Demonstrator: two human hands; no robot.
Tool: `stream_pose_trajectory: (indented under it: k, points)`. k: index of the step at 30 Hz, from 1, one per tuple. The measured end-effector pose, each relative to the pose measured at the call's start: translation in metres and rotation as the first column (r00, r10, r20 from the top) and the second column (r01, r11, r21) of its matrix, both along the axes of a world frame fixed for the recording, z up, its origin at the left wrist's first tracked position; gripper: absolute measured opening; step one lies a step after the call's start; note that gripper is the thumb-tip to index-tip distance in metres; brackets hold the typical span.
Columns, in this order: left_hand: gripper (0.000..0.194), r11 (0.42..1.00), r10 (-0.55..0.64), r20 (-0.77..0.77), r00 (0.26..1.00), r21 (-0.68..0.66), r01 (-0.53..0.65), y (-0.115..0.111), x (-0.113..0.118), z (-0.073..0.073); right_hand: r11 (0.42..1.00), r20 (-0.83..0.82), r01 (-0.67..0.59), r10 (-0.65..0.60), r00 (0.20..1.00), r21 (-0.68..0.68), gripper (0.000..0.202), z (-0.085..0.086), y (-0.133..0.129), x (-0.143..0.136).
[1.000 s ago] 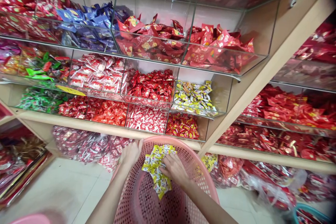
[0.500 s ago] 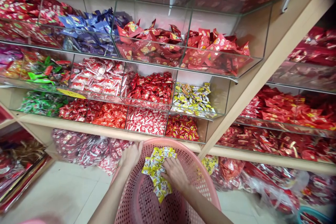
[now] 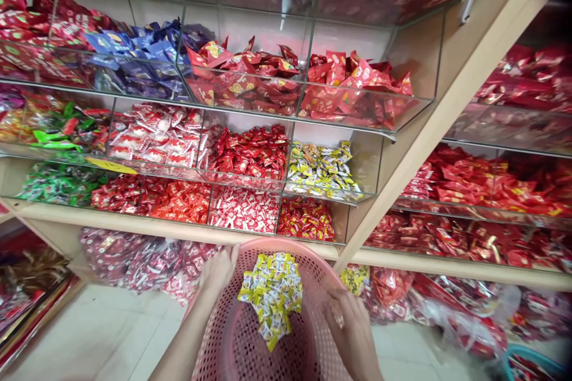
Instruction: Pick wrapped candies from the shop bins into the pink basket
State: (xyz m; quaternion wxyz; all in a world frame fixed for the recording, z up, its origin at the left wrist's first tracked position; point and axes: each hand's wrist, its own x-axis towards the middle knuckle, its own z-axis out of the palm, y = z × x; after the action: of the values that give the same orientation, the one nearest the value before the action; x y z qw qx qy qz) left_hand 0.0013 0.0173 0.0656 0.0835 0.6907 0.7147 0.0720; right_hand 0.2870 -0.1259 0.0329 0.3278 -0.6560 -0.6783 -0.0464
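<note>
A pink perforated plastic basket [image 3: 313,253] stands against the front of the shelf. Inside it lies a heap of small yellow-and-white wrapped candies [image 3: 272,294]. At the basket's upper left rim, my left hand [image 3: 218,271] is closed with its fingers over the edge. My right hand [image 3: 351,321] is at the right side of the basket, apart from the candies, its fingers curled over the rim. It is slightly blurred, and part of the rim is hidden under it.
Clear-fronted shelf bins of wrapped sweets rise ahead, including yellow-and-white candies [image 3: 322,166] and red candies [image 3: 306,219]. Below the wooden shelf edge [image 3: 147,223] lie bagged sweets [image 3: 147,259] on the tiled floor. A blue tub [image 3: 531,357] sits at the lower right.
My right hand has left the heap of candies and moved right to the basket's side. My left hand stays on the rim. The view has shifted slightly.
</note>
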Motion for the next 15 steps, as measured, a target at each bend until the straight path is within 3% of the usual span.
stream_pose_trajectory:
  k: [6, 15]
  points:
    - [0.067, 1.000, -0.011, 0.016, 1.000, 0.000, 0.011, 0.001, 0.006, 0.003, 0.974, -0.173, 0.224, -0.226, 0.959, -0.032, 0.036, -0.020, -0.013, 0.021]
    - [0.073, 0.994, -0.033, 0.054, 0.998, -0.099, 0.038, -0.005, 0.005, 0.014, 0.973, -0.168, 0.153, -0.183, 0.969, -0.175, 0.042, -0.026, -0.007, 0.019]
